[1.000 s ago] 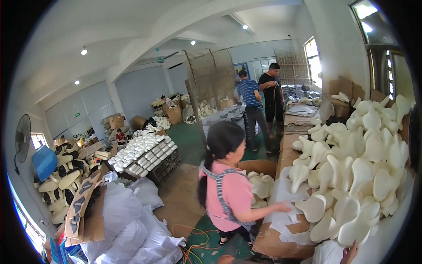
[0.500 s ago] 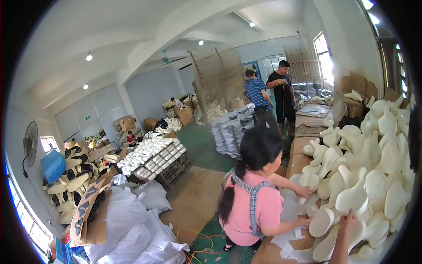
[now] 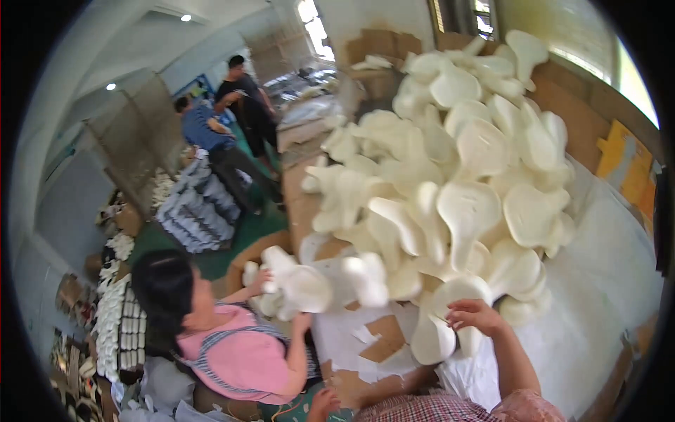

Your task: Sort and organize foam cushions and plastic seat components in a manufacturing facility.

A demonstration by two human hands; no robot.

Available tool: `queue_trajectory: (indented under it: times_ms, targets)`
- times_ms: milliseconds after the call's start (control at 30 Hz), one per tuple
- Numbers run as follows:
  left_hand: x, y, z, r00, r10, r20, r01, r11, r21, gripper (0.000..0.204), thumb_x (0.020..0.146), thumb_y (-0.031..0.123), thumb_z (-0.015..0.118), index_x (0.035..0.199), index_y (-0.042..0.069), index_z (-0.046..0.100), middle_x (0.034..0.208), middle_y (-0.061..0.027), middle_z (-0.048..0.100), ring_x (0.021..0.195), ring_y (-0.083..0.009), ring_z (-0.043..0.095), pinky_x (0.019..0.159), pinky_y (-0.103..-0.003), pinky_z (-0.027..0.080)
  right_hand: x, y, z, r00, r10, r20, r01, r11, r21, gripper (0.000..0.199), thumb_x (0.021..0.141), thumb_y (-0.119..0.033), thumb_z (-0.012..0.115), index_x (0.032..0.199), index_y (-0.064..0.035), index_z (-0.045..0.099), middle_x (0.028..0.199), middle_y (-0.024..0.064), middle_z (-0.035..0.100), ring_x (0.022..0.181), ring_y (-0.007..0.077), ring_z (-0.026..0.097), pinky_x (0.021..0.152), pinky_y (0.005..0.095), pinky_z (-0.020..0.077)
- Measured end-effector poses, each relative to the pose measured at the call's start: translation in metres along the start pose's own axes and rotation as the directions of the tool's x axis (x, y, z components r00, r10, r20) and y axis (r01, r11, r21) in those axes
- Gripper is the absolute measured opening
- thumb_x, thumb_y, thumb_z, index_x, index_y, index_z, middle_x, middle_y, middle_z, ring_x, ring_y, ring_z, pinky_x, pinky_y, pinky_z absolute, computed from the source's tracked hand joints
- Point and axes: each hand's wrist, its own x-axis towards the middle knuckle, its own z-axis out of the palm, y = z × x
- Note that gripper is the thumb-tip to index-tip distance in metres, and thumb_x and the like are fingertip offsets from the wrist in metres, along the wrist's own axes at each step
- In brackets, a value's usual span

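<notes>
My right hand (image 3: 475,316) reaches over the near edge of a big heap of cream, saddle-shaped foam pads (image 3: 471,211). Its fingers are apart and slightly bent, close to a rounded pad (image 3: 460,292); I cannot tell whether they touch it. Low in the picture, my left hand (image 3: 324,404) is by the table's near edge, its fingers blurred and partly out of sight. A person in pink (image 3: 235,352), to my left, holds a foam pad (image 3: 302,287) in both hands. Another blurred pad (image 3: 365,280) is between that person and the heap.
Torn brown cardboard (image 3: 383,337) and white sheeting (image 3: 598,239) cover the table. A yellow piece (image 3: 626,165) leans at the right edge. Two people (image 3: 211,130) stand farther off, beside stacked grey pieces (image 3: 197,211). Cardboard boxes (image 3: 380,46) stand behind the heap.
The view has swung right, toward the heap. My hand that was on a pad is now apart or just beside one, with open fingers. The person in pink has lifted a pad.
</notes>
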Motion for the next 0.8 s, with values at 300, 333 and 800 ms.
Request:
queue_trajectory:
  times_ms: [300, 333, 800]
  targets:
    - [0.052, 0.023, 0.116, 0.889, -0.279, 0.364, 0.247, 0.960, 0.131, 0.046, 0.085, 0.031, 0.059, 0.121, 0.008, 0.042, 0.104, -0.0145, 0.057, 0.084, -0.0277, 0.061, 0.074, -0.042, 0.052, -0.139, 0.154, -0.137, 0.786, 0.364, -0.500, -0.263, 0.928, 0.263, 0.047, 0.084, -0.021, 0.060, 0.120, 0.0029, 0.042, 0.096, 0.0215, 0.059, 0.079, 0.0338, 0.063, 0.066, 0.0427, 0.0539]
    - [0.050, 0.018, 0.118, 0.888, -0.276, 0.367, 0.252, 0.961, 0.113, 0.046, 0.085, 0.031, 0.059, 0.121, 0.008, 0.042, 0.104, -0.0145, 0.057, 0.084, -0.0277, 0.061, 0.074, -0.042, 0.052, -0.123, 0.171, -0.117, 0.786, 0.360, -0.503, -0.190, 0.915, 0.357, 0.055, 0.084, -0.022, 0.060, 0.128, 0.0001, 0.035, 0.105, 0.0219, 0.057, 0.085, 0.0346, 0.062, 0.069, 0.0448, 0.0529]
    - [0.019, 0.051, 0.187, 0.738, -0.165, 0.654, 0.359, 0.917, -0.174, 0.075, 0.079, 0.048, 0.062, 0.135, 0.012, 0.026, 0.129, -0.0138, 0.038, 0.097, -0.0319, 0.056, 0.079, -0.044, 0.049, 0.073, 0.167, 0.051, 0.832, 0.281, -0.478, -0.127, 0.936, 0.329, 0.054, 0.081, -0.028, 0.066, 0.122, -0.0154, 0.034, 0.121, 0.0068, 0.044, 0.105, 0.0273, 0.046, 0.078, 0.0491, 0.0459]
